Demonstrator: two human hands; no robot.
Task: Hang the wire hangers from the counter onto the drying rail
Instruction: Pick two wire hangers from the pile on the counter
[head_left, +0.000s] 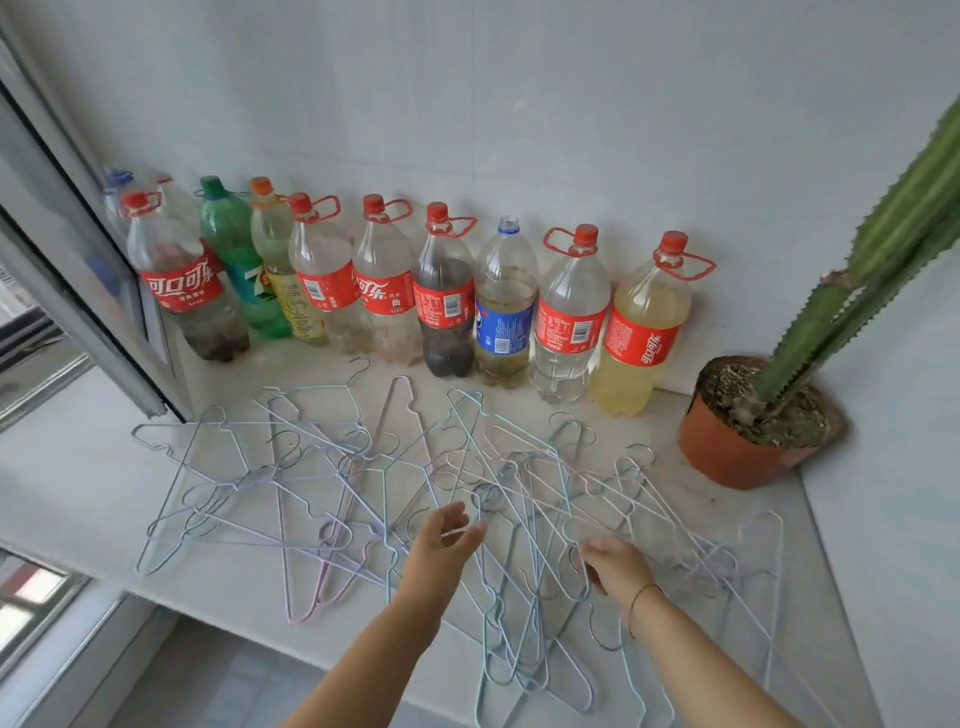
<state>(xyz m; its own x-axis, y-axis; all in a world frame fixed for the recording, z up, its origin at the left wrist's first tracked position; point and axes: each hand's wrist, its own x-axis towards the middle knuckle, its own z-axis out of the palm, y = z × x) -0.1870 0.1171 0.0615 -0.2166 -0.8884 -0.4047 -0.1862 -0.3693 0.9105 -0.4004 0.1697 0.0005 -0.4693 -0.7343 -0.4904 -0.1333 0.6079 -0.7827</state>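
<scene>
**While the hangers lie tangled, we reach in to free one**

Because the wires are hooked through one another, we work with both hands rather than one. Our right hand (613, 564), nearer to us than the pot (727, 452) and to its left, is curled down onto the hangers (519, 499). Its fingers are bent and seem to pinch a single hook. The fingertips are partly hidden, so we judge that grip rather than see it. Our left hand (447, 535), further left of the pot, is half open, with a strand of wire between thumb and fingers but not closed on it. We think it is placed to steady or part the pile while the right draws one out.

All the hangers lie flat on the counter (78, 493), in a loose heap from just left of the pot away to the far left. Some overhang the near edge. None is lifted yet and the rail is out of view, so the task looks barely begun.

Beyond, bottles (447, 291) stand in a row left of the pot, pushed back against the wall, which leaves the front free for the pile. A cactus (831, 312) leans up out of the pot.
</scene>
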